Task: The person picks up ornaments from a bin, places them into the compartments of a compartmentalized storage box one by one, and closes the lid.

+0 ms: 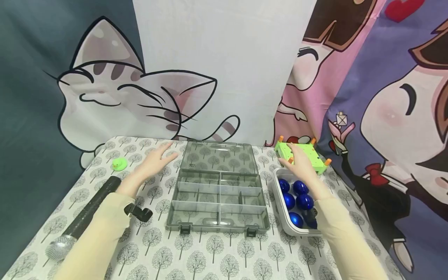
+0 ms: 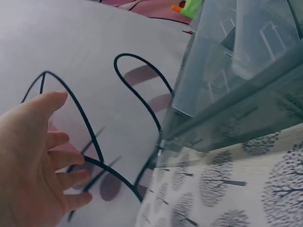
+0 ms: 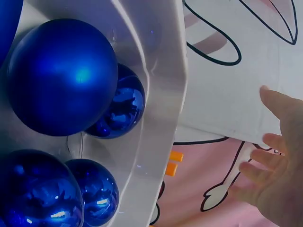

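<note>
My left hand is held above the table, left of a smoky clear compartment box. Its fingers are relaxed and hold nothing; the left wrist view shows the hand apart from the box wall. The box's lid lies folded back, and the compartments look bare. My right hand hovers over the far part of a white tub, with nothing in its fingers. Several blue balls, some matte and some shiny, lie in the tub. My right forearm hides part of them.
A green toy with orange pegs stands behind the tub. At the left lie a small green duck and a black microphone with a silver head, partly behind my left sleeve. A cartoon-printed curtain hangs behind the table.
</note>
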### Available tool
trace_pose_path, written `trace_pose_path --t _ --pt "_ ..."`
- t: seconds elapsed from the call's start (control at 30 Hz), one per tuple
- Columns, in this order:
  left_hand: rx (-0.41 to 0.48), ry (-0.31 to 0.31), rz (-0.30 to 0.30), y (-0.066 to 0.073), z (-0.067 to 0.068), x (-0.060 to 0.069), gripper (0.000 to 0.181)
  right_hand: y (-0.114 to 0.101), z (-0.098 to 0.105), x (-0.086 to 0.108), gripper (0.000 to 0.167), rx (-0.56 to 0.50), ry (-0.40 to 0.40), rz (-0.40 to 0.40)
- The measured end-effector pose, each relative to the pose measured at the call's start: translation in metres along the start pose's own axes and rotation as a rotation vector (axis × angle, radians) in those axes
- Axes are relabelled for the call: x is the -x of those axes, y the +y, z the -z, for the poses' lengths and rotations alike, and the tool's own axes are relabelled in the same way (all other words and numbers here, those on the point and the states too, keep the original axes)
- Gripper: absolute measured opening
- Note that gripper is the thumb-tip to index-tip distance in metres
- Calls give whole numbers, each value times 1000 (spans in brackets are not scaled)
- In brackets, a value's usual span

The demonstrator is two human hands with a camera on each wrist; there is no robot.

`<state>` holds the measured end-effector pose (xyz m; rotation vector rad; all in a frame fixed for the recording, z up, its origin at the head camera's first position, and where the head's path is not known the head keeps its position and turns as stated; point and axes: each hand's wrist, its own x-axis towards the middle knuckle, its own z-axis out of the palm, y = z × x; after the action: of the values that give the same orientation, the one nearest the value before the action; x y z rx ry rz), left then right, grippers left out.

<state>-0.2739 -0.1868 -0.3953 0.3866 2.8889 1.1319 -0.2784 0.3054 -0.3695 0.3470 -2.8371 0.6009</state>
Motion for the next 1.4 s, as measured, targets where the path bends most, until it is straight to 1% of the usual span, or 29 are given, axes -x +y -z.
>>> trace_pose_path --t 0.1,0.23,0.33,0.43,0.53,0.63,0.9,1.0,1.07,1.17,1.2,1.33,1.4 --pt "53 -15 0 -11 -5 2 67 4 2 1 63 -34 -11 -3" --pt "109 -11 -39 -24 -14 5 63 11 3 4 53 -71 -34 -19" --pt "169 -9 -53 -31 -21 9 62 18 3 8 45 -108 -43 -27" --pt "234 -25 -40 -37 -27 12 61 25 1 11 37 -144 -67 -40" --pt "284 -40 -5 -44 -36 15 58 31 2 14 32 -160 -115 -60" --pt "304 -42 15 -50 -43 18 55 35 3 16 31 -169 -166 -66" --pt "417 -16 77 -60 -59 25 52 40 3 19 39 -183 -301 -41" --pt "452 -4 78 -63 -64 26 53 40 -1 19 42 -181 -339 -36" --pt "494 3 88 -64 -67 26 53 41 -4 19 43 -177 -360 -33" --pt "526 8 85 -63 -70 27 55 40 -8 19 46 -163 -386 -30" --pt "541 14 93 -63 -71 28 55 40 -8 19 47 -153 -393 -26" --pt "556 40 98 -60 -73 30 56 37 -10 19 52 -98 -405 -17" --pt "572 44 108 -59 -74 30 57 36 -11 20 53 -69 -409 -22"
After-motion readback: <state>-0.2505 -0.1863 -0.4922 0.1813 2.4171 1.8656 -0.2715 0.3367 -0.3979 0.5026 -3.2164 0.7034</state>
